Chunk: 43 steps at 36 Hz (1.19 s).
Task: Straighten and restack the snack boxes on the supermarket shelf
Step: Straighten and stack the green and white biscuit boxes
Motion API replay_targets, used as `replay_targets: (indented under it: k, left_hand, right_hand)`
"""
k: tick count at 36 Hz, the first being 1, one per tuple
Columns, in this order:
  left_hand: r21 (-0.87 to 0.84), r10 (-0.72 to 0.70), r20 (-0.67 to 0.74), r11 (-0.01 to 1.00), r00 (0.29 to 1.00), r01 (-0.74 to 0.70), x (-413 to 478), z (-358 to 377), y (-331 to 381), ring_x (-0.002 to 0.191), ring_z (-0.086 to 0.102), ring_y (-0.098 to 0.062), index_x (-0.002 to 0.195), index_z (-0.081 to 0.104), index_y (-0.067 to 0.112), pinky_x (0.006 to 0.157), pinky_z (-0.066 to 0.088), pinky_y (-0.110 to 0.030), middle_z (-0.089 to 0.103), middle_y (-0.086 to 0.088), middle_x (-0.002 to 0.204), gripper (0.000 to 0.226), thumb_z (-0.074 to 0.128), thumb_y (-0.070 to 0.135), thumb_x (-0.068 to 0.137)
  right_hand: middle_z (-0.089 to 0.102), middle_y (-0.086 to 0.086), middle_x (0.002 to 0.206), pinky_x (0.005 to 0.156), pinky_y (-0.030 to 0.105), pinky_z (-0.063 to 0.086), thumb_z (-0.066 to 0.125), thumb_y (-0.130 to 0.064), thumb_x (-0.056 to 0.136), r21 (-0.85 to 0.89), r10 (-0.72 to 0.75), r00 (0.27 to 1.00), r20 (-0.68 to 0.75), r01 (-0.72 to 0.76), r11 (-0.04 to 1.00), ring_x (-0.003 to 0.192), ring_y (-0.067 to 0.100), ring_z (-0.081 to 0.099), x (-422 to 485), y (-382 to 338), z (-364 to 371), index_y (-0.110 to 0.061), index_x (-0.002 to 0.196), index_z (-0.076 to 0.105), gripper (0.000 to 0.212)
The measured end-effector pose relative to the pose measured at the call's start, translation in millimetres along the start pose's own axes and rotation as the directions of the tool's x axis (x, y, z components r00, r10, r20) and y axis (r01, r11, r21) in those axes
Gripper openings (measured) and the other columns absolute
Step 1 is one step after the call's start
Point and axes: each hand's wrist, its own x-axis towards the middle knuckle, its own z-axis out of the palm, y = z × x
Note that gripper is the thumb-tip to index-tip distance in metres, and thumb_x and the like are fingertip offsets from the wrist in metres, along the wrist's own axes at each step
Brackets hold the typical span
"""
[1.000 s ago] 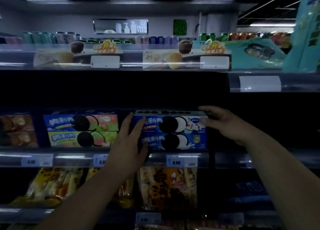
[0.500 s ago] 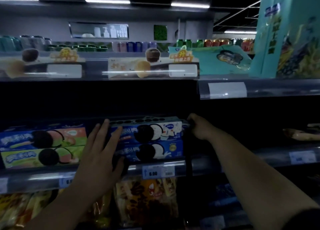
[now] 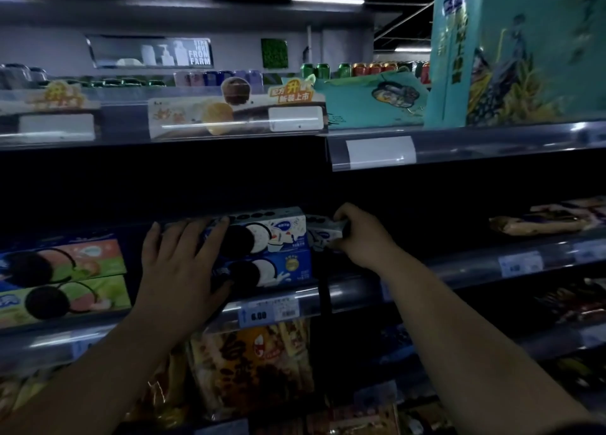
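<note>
Two blue cookie boxes are stacked on the middle shelf: the upper box (image 3: 275, 229) with a white front and the lower box (image 3: 285, 267). My left hand (image 3: 183, 267) lies flat against the left part of their fronts, fingers spread, holding nothing. A third cookie box (image 3: 323, 233) sticks out to the right behind the stack, slightly askew. My right hand (image 3: 364, 237) is closed around its right end. To the left stand a pink-fronted box (image 3: 85, 260) on top of a green-fronted box (image 3: 85, 300).
The shelf rail (image 3: 357, 292) carries a 6.00 price tag (image 3: 269, 313) and a black divider (image 3: 324, 290). Snack bags (image 3: 252, 372) fill the shelf below. Tall teal boxes (image 3: 518, 50) stand on the upper shelf. A flat packet (image 3: 537, 223) lies on the shelf at the right.
My right hand has closed around the box jutting out at the stack's right end. My left hand slid up over the stack's front. The view turned right.
</note>
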Motion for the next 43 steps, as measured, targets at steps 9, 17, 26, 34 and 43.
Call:
replay_targets:
  k: [9, 17, 26, 34, 43]
  left_hand:
    - [0.032, 0.013, -0.062, 0.999, 0.998, -0.011, 5, 6, -2, 0.122, 0.045, -0.040, 0.145, 0.041, 0.014, 0.106, 0.026, -0.060, 0.052, -0.018, 0.133, 0.100, 0.084, 0.046, 0.061]
    - [0.056, -0.050, 0.022, 0.997, 0.999, 0.049, 17, 17, -18, 0.127, 0.043, -0.037, 0.145, 0.038, 0.019, 0.110, 0.024, -0.062, 0.050, -0.014, 0.136, 0.100, 0.083, 0.048, 0.060]
    - [-0.222, -0.078, -0.019, 0.972, 0.997, 0.072, 18, 23, -32, 0.145, 0.024, -0.030, 0.149, 0.033, 0.015, 0.120, 0.008, -0.048, 0.038, -0.012, 0.152, 0.074, 0.068, 0.028, 0.086]
    - [-0.638, -0.280, -0.192, 0.764, 0.941, 0.096, -26, -3, -25, 0.115, 0.041, -0.002, 0.137, 0.044, 0.017, 0.093, 0.026, -0.001, 0.042, 0.009, 0.128, 0.040, 0.050, 0.021, 0.098]
    - [-0.297, -0.019, -0.075, 0.955, 0.997, -0.004, -54, 6, -35, 0.125, 0.046, -0.027, 0.133, 0.055, 0.013, 0.103, 0.042, -0.038, 0.055, -0.009, 0.133, 0.051, 0.065, 0.020, 0.084]
  right_hand:
    - [0.061, -0.013, 0.099, 0.066, 0.009, 0.048, 0.080, -0.011, 0.076, 0.244, 0.037, 0.966, -0.254, 0.026, 0.969, 0.088, -0.003, 0.060, -47, 5, -31, -0.027, 0.107, 0.047, 0.048]
    - [0.064, -0.006, 0.100, 0.080, 0.035, 0.056, 0.085, -0.008, 0.069, 0.293, 0.051, 0.935, -0.352, 0.058, 0.954, 0.095, 0.019, 0.065, -75, 30, -67, -0.027, 0.102, 0.047, 0.053]
    - [0.068, 0.003, 0.100, 0.068, 0.030, 0.058, 0.087, -0.049, 0.052, 0.476, -0.025, 0.996, -0.089, 0.065, 0.877, 0.086, 0.013, 0.069, -94, 17, -68, -0.030, 0.094, 0.056, 0.056]
    - [0.063, -0.001, 0.114, 0.084, 0.040, 0.056, 0.082, -0.012, 0.073, 0.408, -0.112, 0.984, 0.142, 0.045, 0.912, 0.101, 0.018, 0.065, -61, -25, -11, -0.035, 0.100, 0.054, 0.045]
    - [0.057, -0.014, 0.122, 0.082, 0.021, 0.050, 0.070, -0.021, 0.088, 0.298, -0.149, 0.966, 0.210, 0.082, 0.951, 0.109, 0.004, 0.056, -40, -54, 57, -0.040, 0.107, 0.050, 0.034]
